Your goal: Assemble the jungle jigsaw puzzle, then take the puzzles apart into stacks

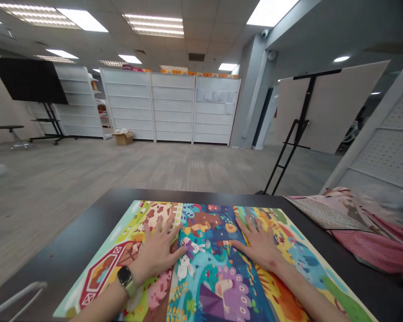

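Hands [158,246] [260,243] on sheet [218,264]; white-filled box [123,139] beyond

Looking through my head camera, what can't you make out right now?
All in the head view:
- Artwork on the picture sheet directly beneath the left hand and right hand: covered by them.
- Much of the sheet's near edge: cut off by the bottom of the picture.
- The watch's readout: too small.
- Any writing on the far papers: too small.
- Pale items at right: blurred.
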A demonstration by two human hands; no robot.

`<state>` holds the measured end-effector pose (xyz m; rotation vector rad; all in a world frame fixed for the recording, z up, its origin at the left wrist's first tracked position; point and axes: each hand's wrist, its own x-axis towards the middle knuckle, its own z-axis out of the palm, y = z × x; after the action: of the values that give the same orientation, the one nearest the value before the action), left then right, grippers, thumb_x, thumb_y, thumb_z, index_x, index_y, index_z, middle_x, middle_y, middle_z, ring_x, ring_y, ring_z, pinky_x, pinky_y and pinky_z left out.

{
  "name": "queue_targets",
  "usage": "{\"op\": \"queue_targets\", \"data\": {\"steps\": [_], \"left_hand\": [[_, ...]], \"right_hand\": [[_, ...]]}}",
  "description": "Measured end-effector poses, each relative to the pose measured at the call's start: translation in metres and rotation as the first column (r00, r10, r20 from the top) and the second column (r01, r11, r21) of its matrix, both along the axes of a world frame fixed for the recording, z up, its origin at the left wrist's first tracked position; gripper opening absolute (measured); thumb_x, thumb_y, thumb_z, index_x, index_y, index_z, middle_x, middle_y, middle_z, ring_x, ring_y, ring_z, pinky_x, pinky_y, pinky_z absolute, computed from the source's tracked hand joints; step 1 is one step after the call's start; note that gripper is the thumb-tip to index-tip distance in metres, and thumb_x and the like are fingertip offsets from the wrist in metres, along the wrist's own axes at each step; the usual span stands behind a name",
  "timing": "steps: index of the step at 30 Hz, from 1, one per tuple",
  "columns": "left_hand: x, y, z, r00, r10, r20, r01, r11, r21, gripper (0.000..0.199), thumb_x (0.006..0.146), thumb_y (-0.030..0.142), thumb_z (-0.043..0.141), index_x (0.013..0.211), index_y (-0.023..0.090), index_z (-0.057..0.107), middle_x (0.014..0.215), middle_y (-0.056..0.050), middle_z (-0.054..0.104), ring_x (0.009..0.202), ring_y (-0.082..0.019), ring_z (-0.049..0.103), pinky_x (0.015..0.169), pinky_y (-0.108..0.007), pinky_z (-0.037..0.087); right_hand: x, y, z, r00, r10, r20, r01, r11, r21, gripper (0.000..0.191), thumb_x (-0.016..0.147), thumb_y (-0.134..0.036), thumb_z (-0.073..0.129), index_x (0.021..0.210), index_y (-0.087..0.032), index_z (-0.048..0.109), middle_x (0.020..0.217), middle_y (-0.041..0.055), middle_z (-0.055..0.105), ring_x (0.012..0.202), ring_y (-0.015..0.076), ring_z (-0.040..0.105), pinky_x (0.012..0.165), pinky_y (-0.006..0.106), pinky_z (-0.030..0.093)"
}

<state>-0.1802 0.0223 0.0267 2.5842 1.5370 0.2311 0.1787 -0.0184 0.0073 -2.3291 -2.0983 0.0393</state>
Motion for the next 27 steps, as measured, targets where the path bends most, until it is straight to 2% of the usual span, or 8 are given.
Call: {"op": "queue_targets", "data": {"steps": [12,15,18,22,27], "left_hand": [[-0.006,-0.009,-0.002,1.0,0.024,-0.013,-0.024,0.999,0.029,0.073,0.091,0.081,0.032,0.148,0.039,0.046,0.163,-0.008,0.032,0.148,-0.05,0.019,0.11,-0.081,0.006],[-0.009,-0.014,-0.004,1.0,0.029,-0.011,-0.028,0.999,0.043,0.074,0.09,0.082,0.035,0.147,0.038,0.048,0.163,-0.008,0.031,0.148,-0.05,0.02,0.111,-0.079,0.008],[-0.014,-0.018,-0.006,1.0,0.023,0.011,-0.023,1.0,0.006,0.078,0.085,0.087,0.037,0.149,0.042,0.044,0.164,-0.005,0.03,0.149,-0.05,0.017,0.111,-0.079,0.008],[-0.011,0.0,-0.001,0.999,0.041,0.009,-0.04,0.999,-0.024,0.085,0.082,0.09,0.038,0.15,0.04,0.044,0.164,-0.007,0.031,0.149,-0.051,0.016,0.11,-0.08,0.008],[-0.001,0.033,0.012,0.999,0.041,0.011,-0.041,0.999,-0.011,0.084,0.082,0.088,0.041,0.148,0.036,0.048,0.163,-0.01,0.032,0.148,-0.05,0.021,0.11,-0.079,0.012]], "right_hand": [[-0.014,-0.009,0.008,1.0,0.01,0.011,-0.01,1.0,0.004,0.096,0.081,-0.093,0.03,0.158,-0.037,0.025,0.166,0.0101,0.023,0.15,0.0491,0.014,0.112,0.075,0.013],[-0.015,-0.013,0.005,1.0,0.01,0.015,-0.01,0.999,0.039,0.097,0.08,-0.093,0.031,0.158,-0.036,0.027,0.166,0.0099,0.024,0.149,0.0502,0.016,0.112,0.076,0.013],[-0.014,-0.015,-0.002,0.999,0.032,0.026,-0.033,0.998,0.057,0.093,0.081,-0.093,0.033,0.157,-0.039,0.028,0.165,0.0083,0.027,0.149,0.0502,0.016,0.112,0.077,0.01],[-0.013,0.006,-0.005,0.999,0.01,0.04,-0.011,0.999,0.045,0.093,0.08,-0.093,0.031,0.157,-0.041,0.027,0.165,0.0099,0.026,0.149,0.0498,0.018,0.11,0.078,0.011],[-0.013,0.046,0.006,1.0,0.014,0.016,-0.015,0.999,0.052,0.092,0.082,-0.092,0.032,0.156,-0.038,0.03,0.164,0.0113,0.028,0.149,0.0495,0.019,0.109,0.078,0.013]]}}
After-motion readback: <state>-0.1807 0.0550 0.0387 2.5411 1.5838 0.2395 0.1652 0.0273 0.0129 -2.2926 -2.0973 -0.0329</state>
